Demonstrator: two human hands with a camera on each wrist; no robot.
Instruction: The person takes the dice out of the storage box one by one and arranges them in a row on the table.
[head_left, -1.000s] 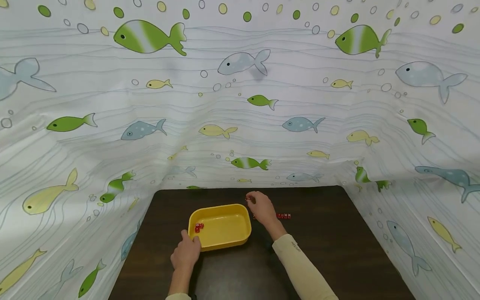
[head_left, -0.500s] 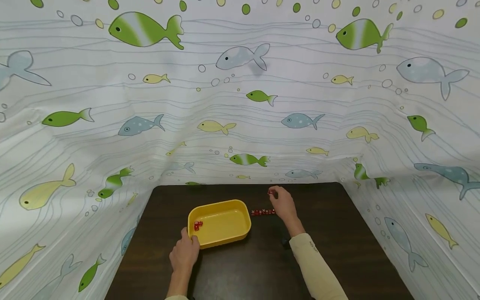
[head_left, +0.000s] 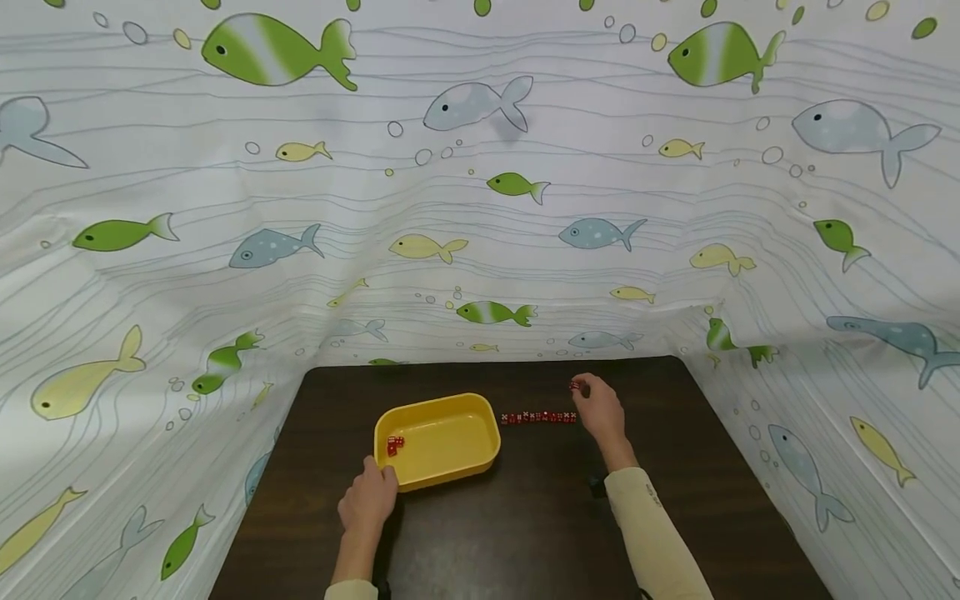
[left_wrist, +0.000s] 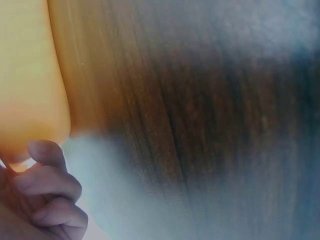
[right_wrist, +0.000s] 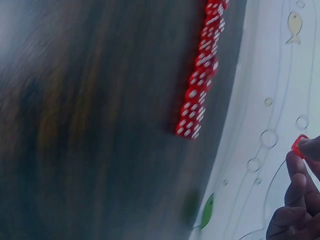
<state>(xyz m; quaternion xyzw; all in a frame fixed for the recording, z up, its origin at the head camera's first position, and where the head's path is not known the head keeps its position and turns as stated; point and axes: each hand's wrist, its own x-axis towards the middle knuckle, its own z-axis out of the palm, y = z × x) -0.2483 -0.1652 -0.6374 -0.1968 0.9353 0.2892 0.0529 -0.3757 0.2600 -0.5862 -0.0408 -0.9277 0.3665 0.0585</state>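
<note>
My left hand (head_left: 367, 500) grips the near left corner of a yellow tray (head_left: 480, 457), thumb over the rim; in the left wrist view its curled fingers (left_wrist: 50, 182) hold the tray's edge. A few red dice (head_left: 393, 445) lie inside at the tray's left end. To the right of the tray runs a straight row of red dice with white pips (head_left: 538, 417), also seen close up as a dice row (right_wrist: 200, 75) in the right wrist view. Beyond the row's right end, my right hand (head_left: 602, 410) pinches a red die (right_wrist: 300, 145) between thumb and finger, above the table.
The dark wooden table (head_left: 697, 500) extends on all sides of the tray and row. A white cloth with printed fish (head_left: 480, 250) hangs behind the table and along both sides.
My right hand has moved right along the dice row with the die, from near the tray to past the row's right end. The left hand keeps its grip on the tray.
</note>
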